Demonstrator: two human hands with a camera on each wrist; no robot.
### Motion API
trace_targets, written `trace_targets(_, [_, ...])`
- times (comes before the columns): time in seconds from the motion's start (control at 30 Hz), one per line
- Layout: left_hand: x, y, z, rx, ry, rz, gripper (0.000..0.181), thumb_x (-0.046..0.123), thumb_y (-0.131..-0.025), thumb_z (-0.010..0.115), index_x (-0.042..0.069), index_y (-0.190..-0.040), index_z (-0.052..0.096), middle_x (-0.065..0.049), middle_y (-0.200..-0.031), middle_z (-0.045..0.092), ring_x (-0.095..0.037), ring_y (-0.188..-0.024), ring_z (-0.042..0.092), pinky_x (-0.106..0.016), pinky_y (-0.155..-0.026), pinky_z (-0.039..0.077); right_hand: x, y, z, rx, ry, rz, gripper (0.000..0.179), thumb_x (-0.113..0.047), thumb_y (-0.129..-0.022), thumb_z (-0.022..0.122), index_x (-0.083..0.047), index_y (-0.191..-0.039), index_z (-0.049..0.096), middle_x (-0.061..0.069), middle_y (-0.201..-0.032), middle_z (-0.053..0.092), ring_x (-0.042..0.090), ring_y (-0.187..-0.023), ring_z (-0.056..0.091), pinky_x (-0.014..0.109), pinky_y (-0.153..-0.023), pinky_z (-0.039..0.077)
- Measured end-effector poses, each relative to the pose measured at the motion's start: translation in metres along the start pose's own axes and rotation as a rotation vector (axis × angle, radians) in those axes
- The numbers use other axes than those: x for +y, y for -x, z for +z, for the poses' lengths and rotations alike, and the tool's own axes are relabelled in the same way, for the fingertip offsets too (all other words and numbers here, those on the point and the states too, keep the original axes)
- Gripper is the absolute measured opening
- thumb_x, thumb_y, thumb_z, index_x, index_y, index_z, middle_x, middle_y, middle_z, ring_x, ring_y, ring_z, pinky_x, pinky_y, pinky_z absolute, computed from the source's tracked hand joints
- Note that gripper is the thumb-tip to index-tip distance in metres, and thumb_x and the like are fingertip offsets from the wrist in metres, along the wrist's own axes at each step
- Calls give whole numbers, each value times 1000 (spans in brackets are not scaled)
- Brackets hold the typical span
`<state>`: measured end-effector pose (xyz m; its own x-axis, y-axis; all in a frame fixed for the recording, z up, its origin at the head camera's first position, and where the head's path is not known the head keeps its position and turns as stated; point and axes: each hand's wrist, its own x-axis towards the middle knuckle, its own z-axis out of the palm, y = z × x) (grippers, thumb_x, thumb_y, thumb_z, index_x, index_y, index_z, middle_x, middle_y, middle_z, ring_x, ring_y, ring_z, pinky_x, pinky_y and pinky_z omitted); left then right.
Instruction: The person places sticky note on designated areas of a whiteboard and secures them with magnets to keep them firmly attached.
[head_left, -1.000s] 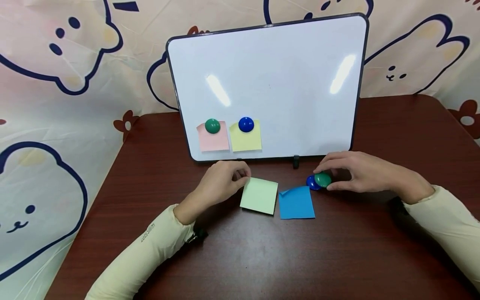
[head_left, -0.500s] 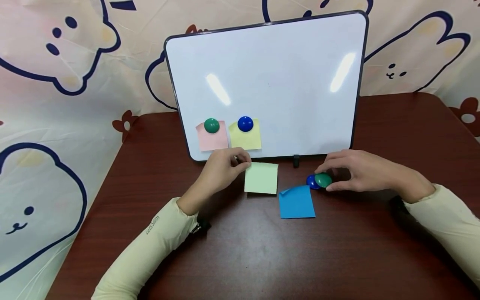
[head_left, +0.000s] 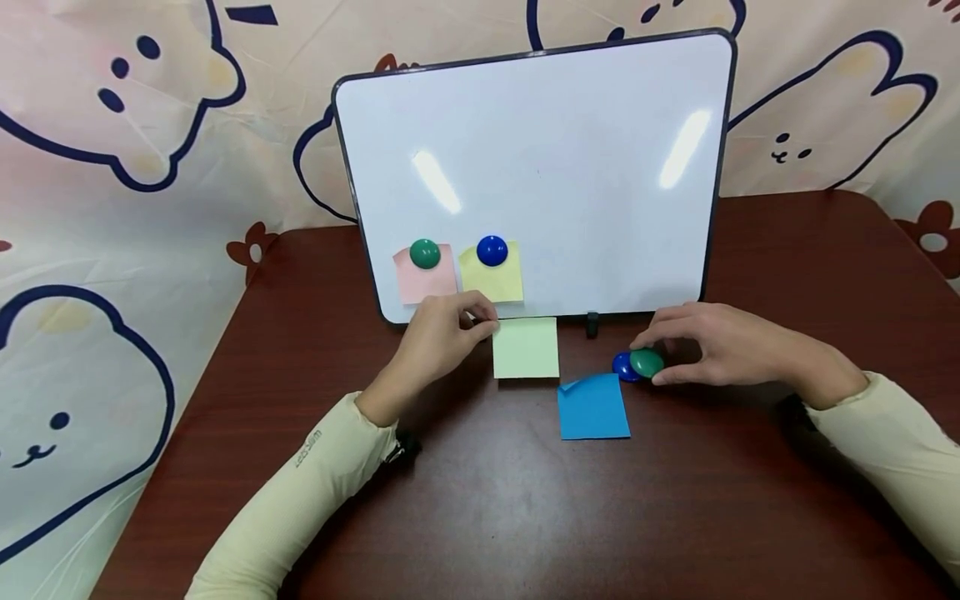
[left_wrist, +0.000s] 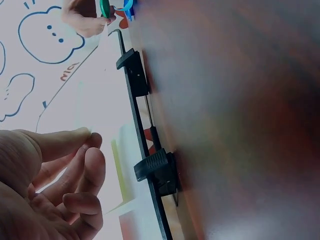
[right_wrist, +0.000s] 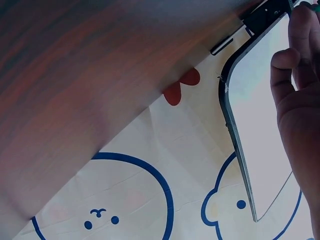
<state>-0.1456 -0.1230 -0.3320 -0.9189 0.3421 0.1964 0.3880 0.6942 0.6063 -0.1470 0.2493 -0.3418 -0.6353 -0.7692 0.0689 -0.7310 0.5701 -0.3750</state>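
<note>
Light green note (head_left: 527, 348): in front of the whiteboard's (head_left: 570, 167) lower edge, left of its middle. Left hand (head_left: 444, 329) pinches its upper left corner between thumb and fingertip. Right hand (head_left: 701, 343), before the board's lower right corner: thumb and fingers around lower green magnet (head_left: 647, 362), which overlaps lower blue magnet (head_left: 624, 367). Blue note (head_left: 594, 408), one corner curled: on table (head_left: 495, 508), in front of board. On board, lower left: pink note (head_left: 427, 283) under upper green magnet (head_left: 425, 253); yellow note (head_left: 491, 285) under upper blue magnet (head_left: 492, 250).
</note>
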Motion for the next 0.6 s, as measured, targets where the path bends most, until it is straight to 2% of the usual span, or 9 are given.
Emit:
trace_targets(0.23, [2,-4,1,-3,-3,-10,3,15,-90,74,13,-92,73,1,-86,75,-17,-77,69,-29,-66,52,1,0,1,6,10,-11,35,-43,-85,78,-34,-118,69,-23,-101,59,-2,-85,52,24,-73,51])
trace_targets(0.6, [4,-7,3,25,22,12,4,14,-90,74,11,-92,74,-2,-91,75,-17,-76,70,-31,-69,54,2,0,3,9,18,-20,36,-42,-83,79,-33,-117,69,-23,-100,59,-2,-83,52,22,-71,50])
